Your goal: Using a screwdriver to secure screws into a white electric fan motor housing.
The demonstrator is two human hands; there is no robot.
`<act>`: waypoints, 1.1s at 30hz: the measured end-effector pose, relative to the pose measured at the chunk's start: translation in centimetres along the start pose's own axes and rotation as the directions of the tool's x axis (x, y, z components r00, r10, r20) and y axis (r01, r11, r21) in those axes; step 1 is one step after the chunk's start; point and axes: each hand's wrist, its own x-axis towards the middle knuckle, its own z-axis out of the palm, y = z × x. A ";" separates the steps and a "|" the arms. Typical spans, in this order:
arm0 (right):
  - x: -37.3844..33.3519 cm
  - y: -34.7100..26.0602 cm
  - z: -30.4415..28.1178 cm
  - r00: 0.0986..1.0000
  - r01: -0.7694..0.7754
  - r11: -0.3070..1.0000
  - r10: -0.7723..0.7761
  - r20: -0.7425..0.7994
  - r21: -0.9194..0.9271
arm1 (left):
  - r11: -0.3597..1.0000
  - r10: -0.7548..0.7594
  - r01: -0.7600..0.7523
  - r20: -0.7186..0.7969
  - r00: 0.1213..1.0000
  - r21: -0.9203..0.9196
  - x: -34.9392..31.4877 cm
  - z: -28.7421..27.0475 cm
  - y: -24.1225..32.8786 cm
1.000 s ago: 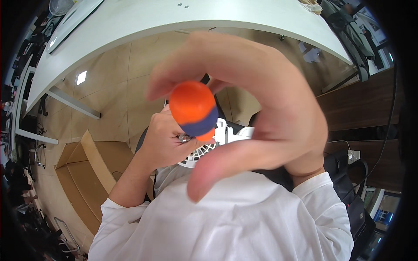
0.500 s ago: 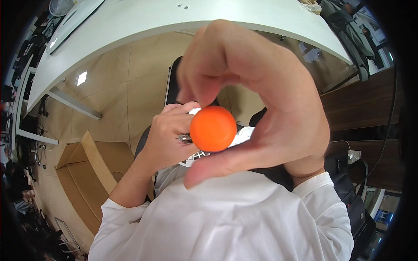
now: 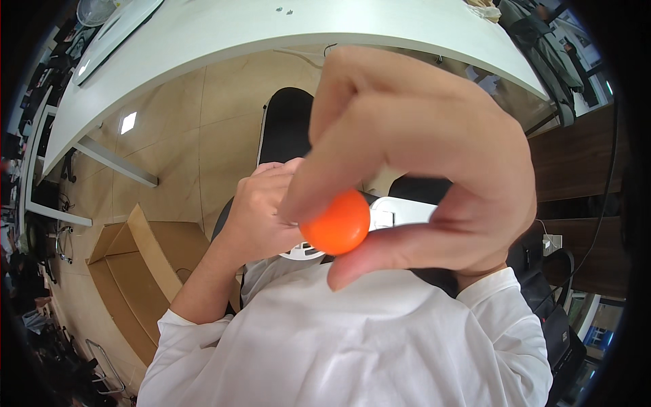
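Note:
My right hand [image 3: 434, 156] curls over an orange round-ended thing [image 3: 339, 224], its index finger against the left side and its thumb against the lower right. Seen end-on, it looks like a smooth ball or the butt of a handle; whatever lies beneath it is hidden. My left hand [image 3: 261, 210], to its left, is closed on a white plastic thing [image 3: 407, 211] lying across my lap. A slotted grille shows at the white thing's near edge, and a flat part with a small rectangular recess reaches out to the right. The left fingertips are mostly covered.
Ahead stands a white table [image 3: 224, 41] with two tiny bits on top. An open cardboard box [image 3: 135, 285] sits on the floor at my left. On the right are a black bag [image 3: 559, 339], a brown wooden cabinet [image 3: 576, 163] and a hanging cable.
My right hand has shifted right, and its fingers have closed from a loose curl onto the orange thing. The orange thing moved slightly nearer me. The metal tip by my left hand is now hidden.

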 end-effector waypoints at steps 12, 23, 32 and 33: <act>0.4 2.2 7.3 0.916 -0.024 0.929 0.168 -0.364 0.370 | 0.378 -0.715 0.537 0.131 0.687 -0.754 2.5 -1.1 6.8; -1.2 1.1 2.3 0.985 -0.151 0.979 0.160 -0.061 0.134 | 0.950 -0.271 0.268 0.000 0.963 -0.159 -0.5 0.1 1.5; 0.3 2.8 6.1 0.947 -0.206 0.925 0.271 -0.174 0.320 | 1.000 0.017 -0.015 -0.097 0.995 0.020 0.5 0.0 1.2; 0.3 2.9 6.8 0.911 -0.153 0.788 0.347 -0.224 0.596 | 1.000 -0.016 0.013 -0.115 0.993 -0.028 0.7 0.2 1.4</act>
